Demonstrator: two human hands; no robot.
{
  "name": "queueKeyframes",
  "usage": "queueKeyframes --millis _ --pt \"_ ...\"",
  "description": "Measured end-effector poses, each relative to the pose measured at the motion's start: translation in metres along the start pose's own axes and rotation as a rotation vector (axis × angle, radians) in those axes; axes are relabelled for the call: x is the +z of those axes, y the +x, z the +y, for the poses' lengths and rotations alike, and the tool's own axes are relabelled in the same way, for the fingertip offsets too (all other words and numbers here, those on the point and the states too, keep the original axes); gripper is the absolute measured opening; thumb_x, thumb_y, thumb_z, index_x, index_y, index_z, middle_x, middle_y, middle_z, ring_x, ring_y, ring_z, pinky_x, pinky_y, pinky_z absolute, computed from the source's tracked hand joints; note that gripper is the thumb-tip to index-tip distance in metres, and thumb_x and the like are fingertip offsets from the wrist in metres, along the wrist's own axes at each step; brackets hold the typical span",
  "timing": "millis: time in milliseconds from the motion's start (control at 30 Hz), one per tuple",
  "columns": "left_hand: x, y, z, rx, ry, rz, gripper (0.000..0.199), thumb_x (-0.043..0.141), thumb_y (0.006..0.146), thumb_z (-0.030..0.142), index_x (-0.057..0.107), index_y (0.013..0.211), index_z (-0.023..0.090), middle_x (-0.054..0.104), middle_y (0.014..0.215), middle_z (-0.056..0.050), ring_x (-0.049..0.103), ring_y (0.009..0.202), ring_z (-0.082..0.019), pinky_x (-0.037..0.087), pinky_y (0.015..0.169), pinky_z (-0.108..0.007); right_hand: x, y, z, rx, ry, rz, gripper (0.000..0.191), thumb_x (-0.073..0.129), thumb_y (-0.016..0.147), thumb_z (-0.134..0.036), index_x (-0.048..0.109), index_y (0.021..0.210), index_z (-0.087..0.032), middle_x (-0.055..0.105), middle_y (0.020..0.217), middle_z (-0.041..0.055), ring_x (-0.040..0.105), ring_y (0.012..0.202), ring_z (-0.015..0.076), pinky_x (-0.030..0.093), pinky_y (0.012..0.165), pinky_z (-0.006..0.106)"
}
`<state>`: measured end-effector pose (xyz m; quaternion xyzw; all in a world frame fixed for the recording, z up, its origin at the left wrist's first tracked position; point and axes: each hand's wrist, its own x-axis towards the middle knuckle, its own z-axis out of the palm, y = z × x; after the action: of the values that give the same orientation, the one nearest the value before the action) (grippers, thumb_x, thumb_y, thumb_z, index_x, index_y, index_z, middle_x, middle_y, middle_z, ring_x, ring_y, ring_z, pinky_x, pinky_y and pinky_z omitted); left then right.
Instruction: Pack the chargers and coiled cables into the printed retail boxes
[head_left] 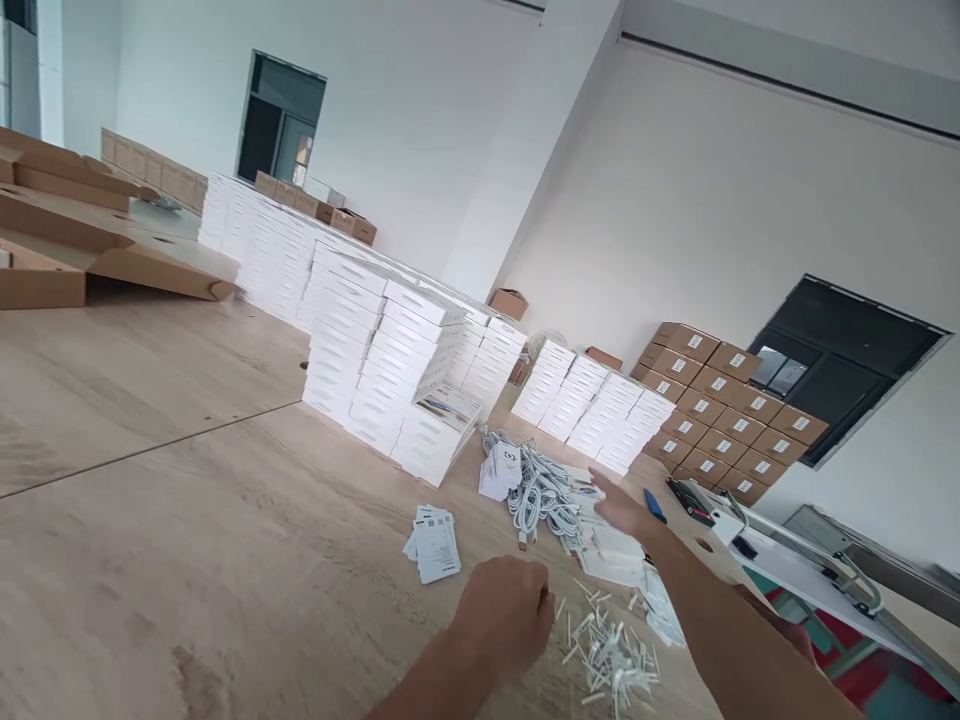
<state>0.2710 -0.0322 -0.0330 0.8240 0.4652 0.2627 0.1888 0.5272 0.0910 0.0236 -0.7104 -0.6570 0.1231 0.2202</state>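
Observation:
My left hand (510, 612) is curled into a fist low over the wooden table, and whatever it may hold is hidden. Just left of it lies a small pile of printed white cards (436, 545). My right hand (621, 505) reaches out with fingers extended over flat white printed packets (609, 552); nothing shows in its grasp. Close to its fingertips is a heap of coiled white cables (544, 492). White tags (500, 470) marked with a black symbol lean against the cables. Many short white stick-like pieces (615, 655) are scattered between my forearms.
Tall stacks of white boxes (382, 350) line the table's far side, with another row of white boxes (592, 400) to the right. A blue object (655, 506) and a white-framed machine (795, 570) are at right. Brown cartons (720, 410) stand behind; opened cardboard (97, 250) lies left.

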Motion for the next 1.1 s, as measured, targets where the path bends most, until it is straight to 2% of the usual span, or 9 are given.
queueKeyframes --millis 133,300,433,533,667,800,900,1033,1100 --pt "0.000 0.000 -0.001 -0.006 -0.037 0.019 0.028 0.044 0.090 0.029 0.070 0.086 0.020 0.074 0.089 -0.013 0.068 0.087 -0.028 0.045 0.074 -0.037 0.021 -0.052 0.052 -0.053 -0.237 -0.084 0.075 0.061 0.061 -0.010 0.059 0.135 -0.021 0.055 0.143 0.0148 0.051 0.132 0.0332 0.042 0.106 0.046" --pt "-0.002 0.003 -0.001 -0.035 -0.143 0.035 0.022 0.048 0.084 0.023 0.067 0.074 0.019 0.072 0.081 -0.012 0.066 0.084 -0.029 0.042 0.072 -0.036 0.019 -0.084 0.076 -0.133 -0.417 0.061 0.053 0.047 0.079 -0.005 0.068 0.125 -0.020 0.066 0.130 0.0136 0.058 0.126 0.0292 0.032 0.115 0.047" --pt "-0.005 0.011 -0.001 -0.112 -0.323 0.025 0.031 0.045 0.089 0.037 0.063 0.072 0.018 0.072 0.077 -0.009 0.067 0.076 -0.024 0.044 0.068 -0.032 -0.013 -0.106 0.072 -0.082 -0.445 0.420 0.047 0.036 0.091 -0.013 0.068 0.125 -0.013 0.070 0.119 0.0199 0.065 0.111 0.0346 0.048 0.097 0.048" --pt "-0.011 0.017 -0.003 -0.315 -0.707 -0.004 0.052 0.031 0.093 0.059 0.061 0.102 0.017 0.073 0.098 -0.013 0.071 0.077 -0.024 0.049 0.058 -0.031 -0.018 -0.143 0.048 -0.290 -0.300 0.702 0.043 0.039 0.093 -0.022 0.069 0.125 -0.017 0.074 0.108 0.0170 0.070 0.097 0.0345 0.054 0.086 0.049" --pt "-0.024 0.020 -0.012 -0.508 -1.504 -0.021 0.060 0.059 0.080 0.061 0.054 0.124 0.021 0.071 0.115 -0.013 0.071 0.095 -0.028 0.057 0.069 -0.037 0.023 -0.200 -0.004 -0.860 -0.037 0.419 0.052 0.055 0.089 -0.014 0.057 0.137 -0.035 0.072 0.120 0.0064 0.068 0.107 0.0313 0.054 0.089 0.046" --pt "-0.028 0.017 -0.018 -0.547 -1.533 -0.275 0.029 0.069 0.066 0.032 0.068 0.084 0.010 0.074 0.075 -0.012 0.071 0.072 -0.028 0.055 0.069 -0.035 0.061 -0.228 -0.037 -1.046 0.094 0.124 0.055 0.063 0.089 -0.019 0.053 0.140 -0.034 0.074 0.115 0.0059 0.071 0.097 0.0278 0.057 0.081 0.041" --pt "-0.023 0.014 -0.015 -0.610 -1.402 -0.300 0.025 0.069 0.056 0.018 0.067 0.080 0.012 0.072 0.065 -0.007 0.067 0.060 -0.024 0.052 0.058 -0.032 0.065 -0.231 -0.030 -0.964 0.274 0.152 0.050 0.063 0.091 -0.030 0.053 0.140 -0.031 0.071 0.121 0.0067 0.066 0.108 0.0264 0.054 0.094 0.043" --pt "-0.012 0.009 -0.006 -0.556 -1.305 -0.459 0.044 0.070 0.054 0.014 0.066 0.098 0.014 0.075 0.075 -0.005 0.068 0.065 -0.026 0.052 0.059 -0.034 0.055 -0.220 -0.001 -0.504 0.320 0.361 0.042 0.053 0.095 -0.026 0.055 0.137 -0.025 0.055 0.142 0.0117 0.049 0.132 0.0280 0.044 0.108 0.047" --pt "-0.007 0.007 -0.002 -0.544 -1.247 -0.541 0.049 0.071 0.055 0.016 0.065 0.104 0.015 0.076 0.080 -0.007 0.070 0.069 -0.028 0.053 0.061 -0.035 0.049 -0.213 0.012 -0.348 0.280 0.295 0.046 0.053 0.093 -0.024 0.053 0.139 -0.022 0.055 0.142 0.0133 0.050 0.131 0.0285 0.045 0.106 0.046"
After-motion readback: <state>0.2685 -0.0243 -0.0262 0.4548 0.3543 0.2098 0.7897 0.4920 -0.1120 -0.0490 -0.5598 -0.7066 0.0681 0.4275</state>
